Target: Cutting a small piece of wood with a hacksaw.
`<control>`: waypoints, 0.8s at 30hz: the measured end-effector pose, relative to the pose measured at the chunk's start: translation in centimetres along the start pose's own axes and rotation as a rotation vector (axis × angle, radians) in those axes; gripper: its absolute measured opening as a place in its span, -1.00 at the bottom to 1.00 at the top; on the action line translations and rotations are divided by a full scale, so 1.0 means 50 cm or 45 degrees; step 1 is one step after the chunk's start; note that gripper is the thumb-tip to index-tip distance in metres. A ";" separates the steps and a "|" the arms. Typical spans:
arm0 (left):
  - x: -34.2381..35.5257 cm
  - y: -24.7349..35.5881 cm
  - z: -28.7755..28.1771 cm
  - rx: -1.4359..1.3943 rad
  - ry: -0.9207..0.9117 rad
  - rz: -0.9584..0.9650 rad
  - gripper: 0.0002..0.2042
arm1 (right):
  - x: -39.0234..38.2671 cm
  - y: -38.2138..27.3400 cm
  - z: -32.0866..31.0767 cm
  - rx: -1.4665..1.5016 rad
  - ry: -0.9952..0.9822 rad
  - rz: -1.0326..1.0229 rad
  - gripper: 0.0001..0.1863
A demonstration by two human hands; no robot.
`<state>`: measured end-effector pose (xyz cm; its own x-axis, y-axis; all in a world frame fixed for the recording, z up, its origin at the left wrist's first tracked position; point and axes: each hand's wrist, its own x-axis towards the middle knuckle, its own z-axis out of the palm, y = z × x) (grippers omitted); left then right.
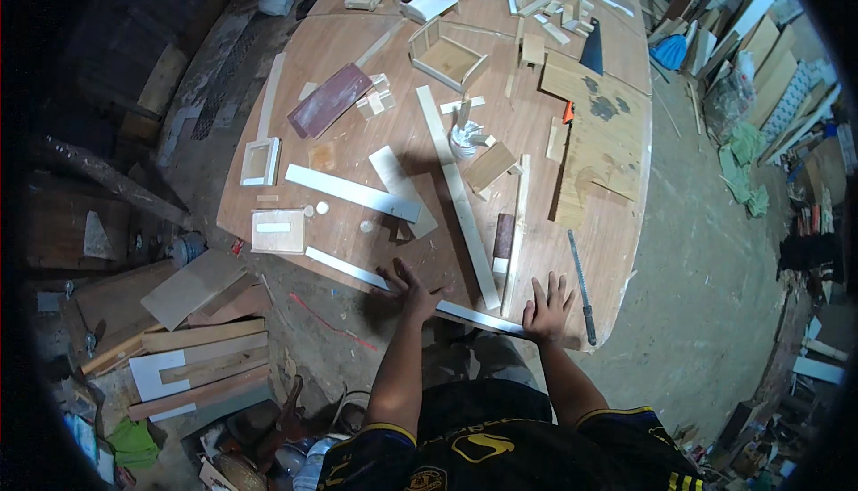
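Along the near edge of the table lies a long white-painted wooden strip (478, 316). My left hand (413, 294) is over its middle, fingers spread and apparently gripping nothing. At the strip's right end my right hand (548, 310) rests flat near the table edge, its fingers stretched out. A long bare wood strip (458, 196) reaches away from me between the hands, with a thinner strip (518, 232) beside it. Between these two sits a dark brown block (504, 239). Right of my right hand lies a narrow saw (580, 281) with a black handle.
A wide white strip (353, 192) lies across a pale board (420, 214). Further off are a small container with white contents (464, 141), a purple-brown board (329, 102), an open wooden tray (451, 60) and a plywood sheet (594, 151). Scrap boards (201, 339) are piled at lower left.
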<state>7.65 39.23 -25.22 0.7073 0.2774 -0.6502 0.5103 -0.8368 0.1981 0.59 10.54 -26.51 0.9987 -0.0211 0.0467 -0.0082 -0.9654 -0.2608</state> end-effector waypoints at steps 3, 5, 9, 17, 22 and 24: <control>-0.006 0.000 -0.003 0.019 -0.024 -0.011 0.42 | -0.002 0.000 0.005 0.022 0.001 0.009 -0.41; -0.006 -0.002 -0.001 -0.020 -0.003 -0.015 0.42 | -0.002 0.004 0.004 0.026 0.002 0.012 -0.40; -0.003 0.004 -0.005 -0.027 -0.001 -0.027 0.41 | -0.001 0.005 0.003 0.054 0.029 -0.003 -0.41; -0.005 0.013 -0.018 0.012 -0.073 -0.156 0.43 | 0.000 0.003 0.002 0.048 0.008 -0.007 -0.41; -0.004 0.003 -0.005 -0.091 -0.049 -0.093 0.43 | 0.001 0.000 -0.002 0.032 -0.007 0.023 -0.42; 0.000 -0.002 0.005 -0.090 0.000 -0.034 0.43 | 0.001 0.000 -0.002 0.034 -0.008 0.018 -0.41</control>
<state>7.49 39.19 -25.45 0.6928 0.2993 -0.6561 0.5623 -0.7938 0.2318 0.62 10.52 -26.43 0.9988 -0.0326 0.0368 -0.0206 -0.9577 -0.2871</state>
